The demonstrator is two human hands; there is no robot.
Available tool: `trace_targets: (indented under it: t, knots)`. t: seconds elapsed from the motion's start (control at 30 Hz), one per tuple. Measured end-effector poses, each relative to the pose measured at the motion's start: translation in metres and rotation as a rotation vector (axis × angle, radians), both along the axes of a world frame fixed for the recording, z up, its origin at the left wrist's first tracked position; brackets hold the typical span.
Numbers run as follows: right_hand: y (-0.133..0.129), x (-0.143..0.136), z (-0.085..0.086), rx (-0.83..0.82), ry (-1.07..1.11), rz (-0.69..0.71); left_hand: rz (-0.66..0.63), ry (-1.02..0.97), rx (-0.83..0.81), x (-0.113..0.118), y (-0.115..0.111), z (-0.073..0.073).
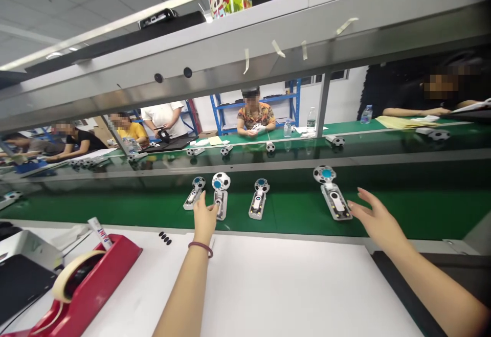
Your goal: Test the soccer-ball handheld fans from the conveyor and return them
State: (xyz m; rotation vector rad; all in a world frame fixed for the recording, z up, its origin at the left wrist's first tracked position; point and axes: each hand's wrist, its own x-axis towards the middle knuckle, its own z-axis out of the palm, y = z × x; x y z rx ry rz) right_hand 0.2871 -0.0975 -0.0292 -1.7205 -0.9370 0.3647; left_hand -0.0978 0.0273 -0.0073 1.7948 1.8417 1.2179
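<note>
White paper (pixel 284 286) lay beneath the forearms, nearest the camera, and a red tape dispenser (pixel 111 270) sat below and left of the left hand (pixel 205 218). That hand reached over the green belt (pixel 291 214), thumb and fingers apart, between the first unit (pixel 192 198) and the second unit (pixel 221 193); its fingers overlapped one and its thumb the other in view, but whether it touched either could not be told. The third unit (pixel 258 201) lay to its right, clear of the fingers. The right hand (pixel 378 219), also parted with nothing between thumb and fingers, was just beside the right edge of the fourth unit (pixel 333 196); contact there was unclear. Good handling seemed to mean gripping a unit by the long sides of its handle, away from the seemingly bared insides and the ball-patterned head, and keeping it level lest anything loose slip out. For the close pair at the left hand, a narrow pinch looked safest, so as not to nudge the neighbour; the right hand had more room.
</note>
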Motion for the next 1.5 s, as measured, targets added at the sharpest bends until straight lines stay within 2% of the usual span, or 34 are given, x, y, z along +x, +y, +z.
trace_targets:
  t: [0.07, 0.17, 0.37, 0.47, 0.57, 0.7, 0.8, 0.9, 1.03, 1.1, 1.2, 1.3, 1.37, 1.43, 1.47, 1.5]
  knots:
    - [0.001, -0.001, -0.003, -0.081, 0.036, 0.05, -0.043, 0.012, 0.012, 0.003, 0.0, -0.004]
    - [0.0, -0.002, -0.005, -0.096, 0.044, 0.094, -0.114, 0.087, 0.031, 0.018, -0.005, -0.012]
    - [0.001, -0.007, -0.012, -0.073, -0.028, 0.143, -0.344, 0.248, -0.003, 0.065, -0.029, -0.028]
    - [0.002, -0.009, -0.016, -0.079, -0.036, 0.169, -0.399, 0.301, -0.074, 0.089, -0.036, -0.031]
    - [0.003, -0.007, -0.019, -0.099, -0.011, 0.18, -0.371, 0.339, -0.162, 0.117, -0.032, -0.032]
    - [0.004, -0.003, -0.023, -0.087, 0.013, 0.192, -0.248, 0.371, -0.281, 0.159, -0.022, -0.033]
    - [0.005, 0.0, -0.028, -0.064, 0.018, 0.205, -0.183, 0.364, -0.344, 0.18, -0.016, -0.03]
    - [0.007, 0.004, -0.033, -0.063, 0.032, 0.214, -0.175, 0.292, -0.44, 0.183, -0.01, -0.021]
    - [0.009, 0.001, -0.031, -0.093, 0.142, 0.232, -0.342, 0.078, -0.603, 0.172, -0.01, -0.004]
    - [0.007, -0.008, -0.023, -0.093, 0.297, 0.271, -0.432, -0.028, -0.622, 0.17, -0.02, 0.005]
    - [-0.001, -0.033, -0.002, -0.06, 0.657, 0.381, -0.485, -0.097, -0.551, 0.175, -0.051, 0.016]
    - [-0.013, -0.058, 0.02, -0.011, 1.003, 0.521, -0.517, -0.002, -0.377, 0.183, -0.09, 0.022]
    - [-0.018, -0.067, 0.028, 0.008, 1.147, 0.578, -0.625, 0.144, -0.265, 0.184, -0.111, 0.023]
    - [-0.019, -0.068, 0.029, -0.001, 1.237, 0.531, -0.794, 0.28, -0.185, 0.178, -0.118, 0.023]
    - [-0.018, -0.067, 0.027, -0.002, 1.268, 0.481, -0.84, 0.326, -0.147, 0.172, -0.115, 0.023]
    - [-0.017, -0.065, 0.025, 0.002, 1.29, 0.432, -0.831, 0.365, -0.106, 0.165, -0.108, 0.024]
